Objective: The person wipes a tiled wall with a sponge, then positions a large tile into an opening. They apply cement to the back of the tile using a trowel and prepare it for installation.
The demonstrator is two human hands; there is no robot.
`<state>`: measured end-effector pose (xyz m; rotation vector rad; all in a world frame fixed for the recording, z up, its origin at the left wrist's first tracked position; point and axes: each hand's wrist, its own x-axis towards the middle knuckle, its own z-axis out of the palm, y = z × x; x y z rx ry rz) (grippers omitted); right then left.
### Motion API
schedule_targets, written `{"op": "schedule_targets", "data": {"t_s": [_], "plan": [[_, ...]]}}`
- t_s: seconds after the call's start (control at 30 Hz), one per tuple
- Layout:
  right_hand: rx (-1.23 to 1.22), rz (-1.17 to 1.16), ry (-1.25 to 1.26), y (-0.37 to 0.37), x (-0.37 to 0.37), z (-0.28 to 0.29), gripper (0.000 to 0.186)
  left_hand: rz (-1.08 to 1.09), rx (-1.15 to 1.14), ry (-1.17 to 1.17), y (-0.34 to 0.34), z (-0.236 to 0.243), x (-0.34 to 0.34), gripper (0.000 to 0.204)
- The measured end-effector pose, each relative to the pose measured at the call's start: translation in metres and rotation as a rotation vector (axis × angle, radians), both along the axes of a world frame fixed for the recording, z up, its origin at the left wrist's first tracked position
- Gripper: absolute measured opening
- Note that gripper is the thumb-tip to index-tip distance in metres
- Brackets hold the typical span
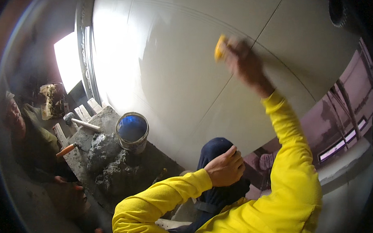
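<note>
Pale wall (179,75) behind. Yellow block (219,48) at 1 o'clock, pinched in fingers of right hand (245,63), blurred. Left hand (225,168) at 5 o'clock, fingers together on dark cloth (211,151); cannot tell if gripping.

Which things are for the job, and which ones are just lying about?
For the job, it seems:
yellow block, perhaps a sponge, in the right hand
pale wall in front of it
maybe the bucket

Just lying about, I think:
hammer
orange-handled tool
</note>
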<state>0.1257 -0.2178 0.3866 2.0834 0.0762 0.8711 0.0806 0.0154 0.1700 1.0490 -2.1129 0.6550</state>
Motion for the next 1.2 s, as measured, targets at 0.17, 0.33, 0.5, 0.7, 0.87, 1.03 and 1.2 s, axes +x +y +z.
{"op": "schedule_targets", "data": {"t_s": [0.17, 0.33, 0.5, 0.7, 0.87, 1.03, 1.2], "plan": [[-0.201, -0.157, -0.24, -0.001, -0.003, 0.081, 0.044, 0.001, -0.027, 0.027, -0.003, 0.003, 0.004, 0.019], [-0.174, -0.253, 0.111, 0.007, -0.031, -0.059, 0.025, 0.028, -0.039, -0.001, -0.005, -0.002, 0.006, 0.019], [0.314, -0.13, 0.518, 0.015, -0.057, -0.126, 0.026, 0.007, 0.073, -0.016, 0.004, -0.004, 0.008, 0.023], [-0.192, 0.038, -0.127, 0.021, -0.045, 0.029, 0.04, 0.03, -0.036, 0.004, -0.004, -0.002, 0.003, 0.02], [-0.145, -0.174, -0.101, -0.01, -0.044, -0.047, 0.047, 0.047, -0.03, -0.005, -0.004, -0.001, 0.004, 0.021], [-0.06, -0.112, 0.423, -0.006, -0.064, -0.274, 0.026, 0.054, -0.011, 0.014, 0.008, -0.003, 0.009, 0.02], [0.14, -0.451, 0.768, -0.034, -0.096, -0.386, 0.023, 0.024, -0.055, 0.055, 0.013, 0.004, 0.002, 0.021]]}}
